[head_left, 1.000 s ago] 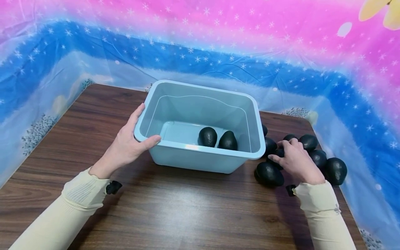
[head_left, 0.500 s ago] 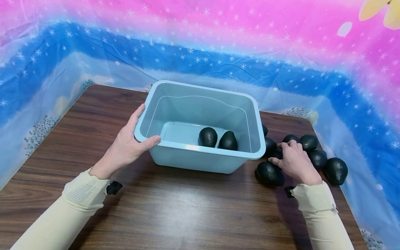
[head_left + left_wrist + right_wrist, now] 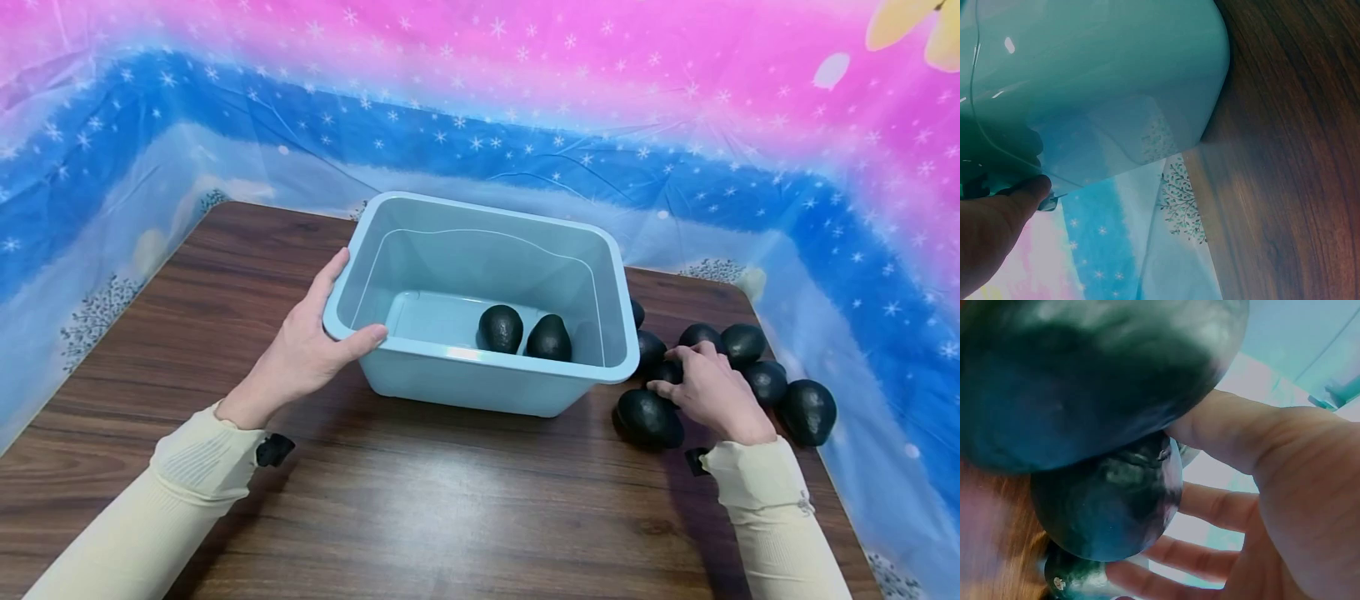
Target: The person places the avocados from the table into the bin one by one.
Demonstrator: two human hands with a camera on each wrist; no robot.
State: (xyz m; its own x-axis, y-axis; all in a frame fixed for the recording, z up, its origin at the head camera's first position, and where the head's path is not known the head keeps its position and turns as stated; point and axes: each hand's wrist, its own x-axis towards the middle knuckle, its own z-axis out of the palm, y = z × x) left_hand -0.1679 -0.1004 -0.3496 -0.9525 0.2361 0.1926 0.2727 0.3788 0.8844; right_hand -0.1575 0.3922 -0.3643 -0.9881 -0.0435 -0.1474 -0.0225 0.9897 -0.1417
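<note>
A light blue plastic bin stands on the table, with two dark avocados lying inside near its front wall. My left hand grips the bin's left front corner, thumb hooked over the rim and fingers along the outer side. To the right of the bin, my right hand holds a dark avocado between thumb and fingers, low among the others. In the right wrist view this avocado sits within the grasp, partly covered by a larger avocado close to the camera.
Several loose avocados surround my right hand, some close against the bin's right side. One avocado lies just in front. The wooden table ends at its right edge by a patterned cloth that hangs behind.
My right hand has shifted slightly, its fingers settling round the avocado. The left hand and the bin stay where they were.
</note>
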